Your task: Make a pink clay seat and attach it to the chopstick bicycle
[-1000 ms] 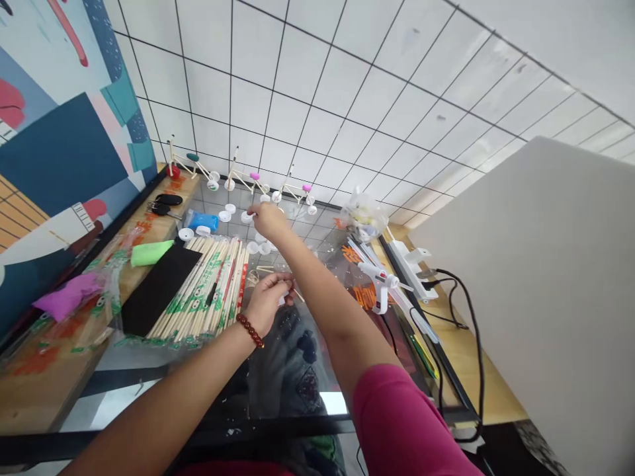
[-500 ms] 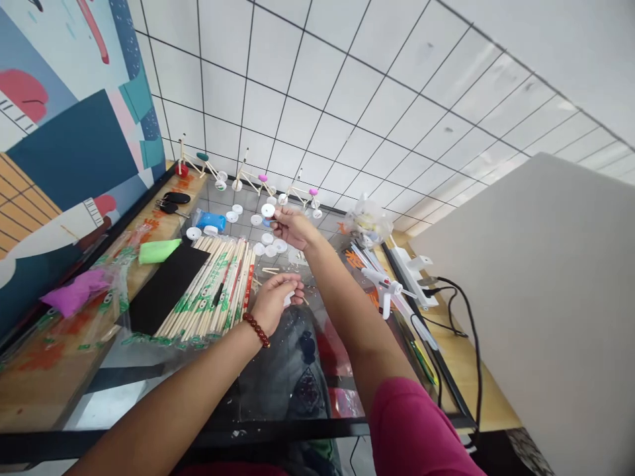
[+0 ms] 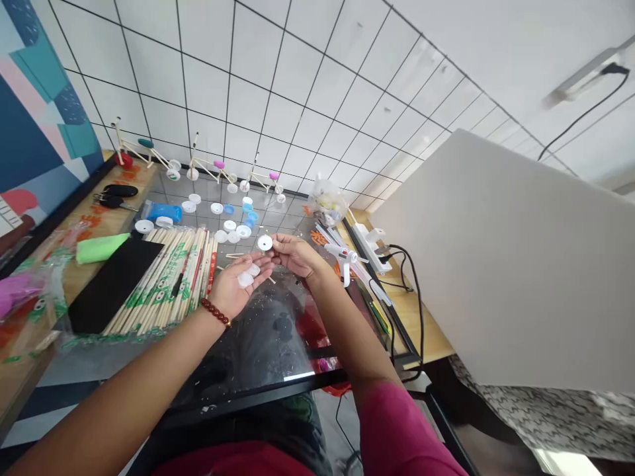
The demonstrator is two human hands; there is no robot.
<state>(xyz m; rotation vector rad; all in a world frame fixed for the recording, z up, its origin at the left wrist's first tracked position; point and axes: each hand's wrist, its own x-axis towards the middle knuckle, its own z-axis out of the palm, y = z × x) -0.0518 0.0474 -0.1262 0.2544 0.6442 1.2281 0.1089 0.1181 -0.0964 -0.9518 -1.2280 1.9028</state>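
My left hand (image 3: 238,283) is turned palm up with its fingers spread, and two whitish discs (image 3: 246,277) lie on it. Between the thumb and fingers of my right hand (image 3: 297,256) is a white bottle cap (image 3: 264,242) with a small dark hole in its middle. The cap is right over my left fingertips. Just beyond the hands, several loose white caps (image 3: 243,231) and a few blue caps (image 3: 252,217) are scattered on the glass tabletop. Left of my left hand lies a bundle of wrapped wooden chopsticks (image 3: 163,284).
Small stick models with cap wheels (image 3: 198,165) stand along the tiled wall. A white glue gun (image 3: 344,258), glue sticks and a power strip (image 3: 370,246) lie on the right. Leftward are a black sheet (image 3: 114,284), green clay packet (image 3: 102,247), blue packet (image 3: 165,212) and keys (image 3: 115,198).
My right hand has come back from the far caps toward my left hand, carrying the white bottle cap. My left palm has opened out, showing the discs. The view has swung right.
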